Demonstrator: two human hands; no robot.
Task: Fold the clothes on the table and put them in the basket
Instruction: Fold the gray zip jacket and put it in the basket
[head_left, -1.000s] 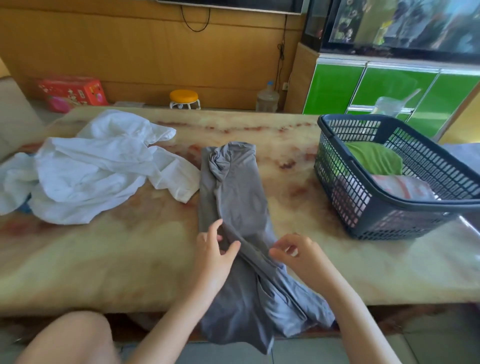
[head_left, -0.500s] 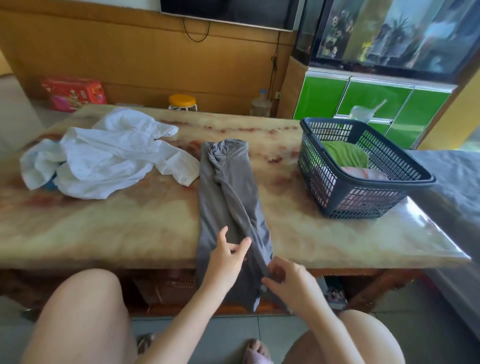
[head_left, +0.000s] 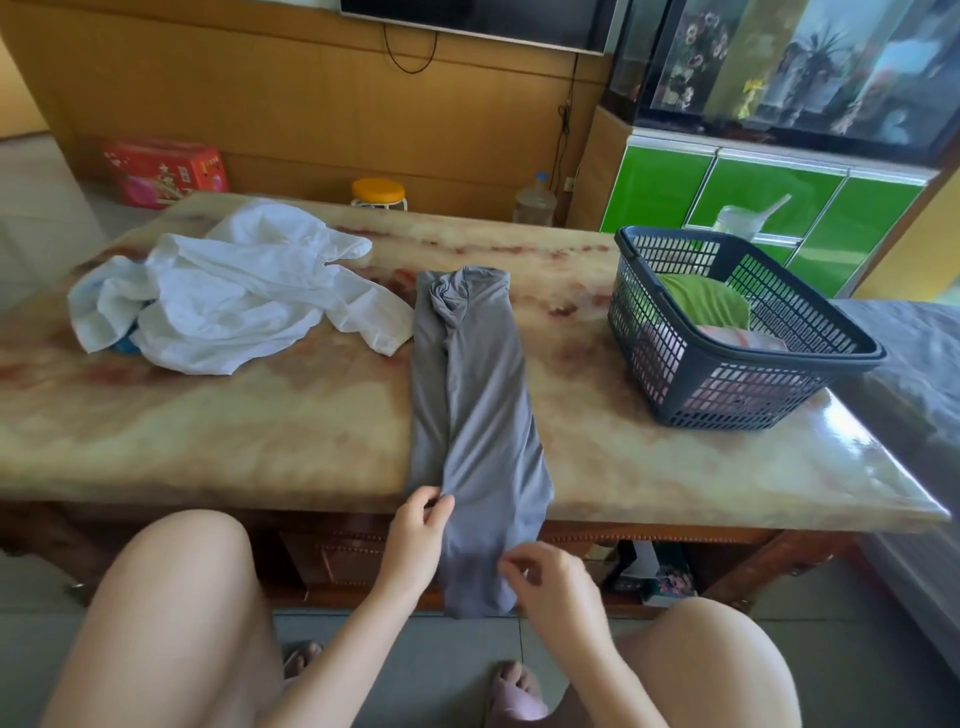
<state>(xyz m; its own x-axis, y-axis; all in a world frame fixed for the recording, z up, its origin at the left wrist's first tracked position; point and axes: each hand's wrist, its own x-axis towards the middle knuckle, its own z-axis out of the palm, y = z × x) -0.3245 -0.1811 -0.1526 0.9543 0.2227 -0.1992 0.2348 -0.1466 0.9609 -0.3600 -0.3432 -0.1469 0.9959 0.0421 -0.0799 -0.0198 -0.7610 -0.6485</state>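
Spanning the view, the marble table (head_left: 260, 441) carries crumpled white clothes (head_left: 234, 301) at left, a long-folded grey garment (head_left: 478, 415) mid-table, the basket (head_left: 727, 384) at right; left hand (head_left: 415, 535) and right hand (head_left: 553, 579) both pinch the garment's overhanging near end.

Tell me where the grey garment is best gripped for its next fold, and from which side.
Grip the near end's two corners, probably. The grey garment lies as a long narrow strip with that end hanging free off the table edge. Come from the person's side, where the left hand and right hand pinch it.
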